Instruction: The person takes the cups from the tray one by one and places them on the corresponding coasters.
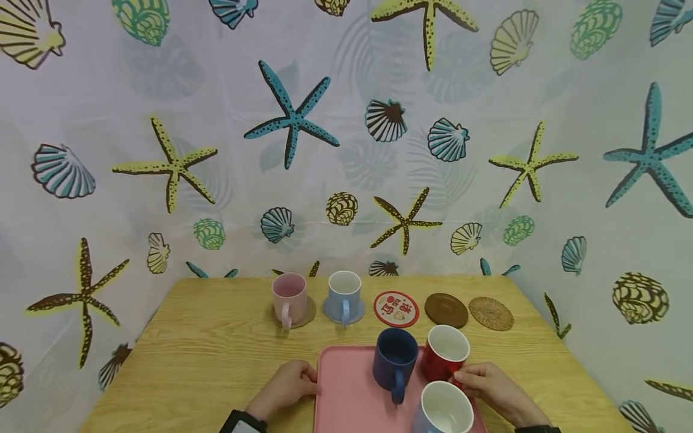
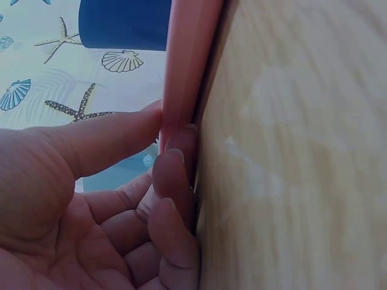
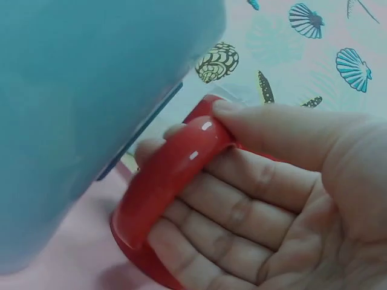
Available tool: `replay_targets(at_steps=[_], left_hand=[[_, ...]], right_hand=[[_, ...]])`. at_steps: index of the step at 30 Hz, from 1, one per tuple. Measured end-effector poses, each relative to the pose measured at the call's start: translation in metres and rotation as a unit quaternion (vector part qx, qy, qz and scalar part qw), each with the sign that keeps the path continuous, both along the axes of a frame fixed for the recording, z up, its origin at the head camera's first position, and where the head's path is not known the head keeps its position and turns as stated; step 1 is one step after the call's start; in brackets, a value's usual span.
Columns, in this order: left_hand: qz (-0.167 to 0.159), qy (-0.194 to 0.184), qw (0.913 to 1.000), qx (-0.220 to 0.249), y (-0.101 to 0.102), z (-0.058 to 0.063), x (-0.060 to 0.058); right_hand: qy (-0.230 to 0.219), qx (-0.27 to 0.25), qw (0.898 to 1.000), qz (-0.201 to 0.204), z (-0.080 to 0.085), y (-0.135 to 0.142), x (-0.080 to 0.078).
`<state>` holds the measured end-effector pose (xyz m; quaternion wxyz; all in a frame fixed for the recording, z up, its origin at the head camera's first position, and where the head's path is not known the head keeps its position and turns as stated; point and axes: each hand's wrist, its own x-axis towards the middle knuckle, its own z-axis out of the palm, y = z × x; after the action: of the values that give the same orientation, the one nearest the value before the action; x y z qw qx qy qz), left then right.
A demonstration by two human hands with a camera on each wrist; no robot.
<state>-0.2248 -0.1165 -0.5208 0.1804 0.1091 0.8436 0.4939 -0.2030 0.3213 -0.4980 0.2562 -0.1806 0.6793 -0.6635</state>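
On the pink tray (image 1: 346, 391) stands the red mug (image 1: 435, 365), just beside the dark blue mug (image 1: 391, 365). The right hand (image 1: 495, 388) grips the red handle (image 3: 166, 181), while the left hand (image 1: 287, 386) pinches the tray's left edge (image 2: 186, 72).

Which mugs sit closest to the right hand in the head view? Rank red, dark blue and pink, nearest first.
1. Red mug: right hand grips its handle.
2. Dark blue mug: left of the red one, on the pink tray.
3. Pink mug: farther left, on a round coaster.
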Motion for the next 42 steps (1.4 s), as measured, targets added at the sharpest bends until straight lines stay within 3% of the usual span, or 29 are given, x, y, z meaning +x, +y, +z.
replay_targets(at_steps=[9,14,17,22,28,35,42], left_hand=[[0.000,-0.005,1.0000,-0.005,-0.001,0.002,-0.001],[-0.004,-0.006,1.0000,-0.003,0.000,0.004,-0.001],[-0.002,-0.009,0.9999,-0.007,0.000,0.004,-0.001],[0.001,-0.009,0.9999,-0.008,-0.001,0.004,-0.001],[-0.004,0.001,1.0000,-0.005,0.000,0.003,0.000],[-0.003,0.010,0.9999,0.005,-0.003,0.000,0.001],[-0.003,0.029,0.9996,0.003,-0.002,-0.003,0.000]], right_hand=[[-0.035,-0.091,0.995,0.023,-0.002,0.007,-0.003],[-0.044,-0.123,0.991,0.031,0.012,0.011,-0.008],[-0.036,-0.105,0.994,0.010,0.026,0.011,-0.015],[-0.012,-0.066,0.997,-0.029,0.047,0.010,-0.033],[0.021,-0.071,0.996,-0.043,0.058,0.005,-0.062],[0.001,-0.040,0.996,-0.085,0.050,-0.014,-0.097],[-0.016,-0.034,0.994,-0.099,0.035,-0.036,-0.123]])
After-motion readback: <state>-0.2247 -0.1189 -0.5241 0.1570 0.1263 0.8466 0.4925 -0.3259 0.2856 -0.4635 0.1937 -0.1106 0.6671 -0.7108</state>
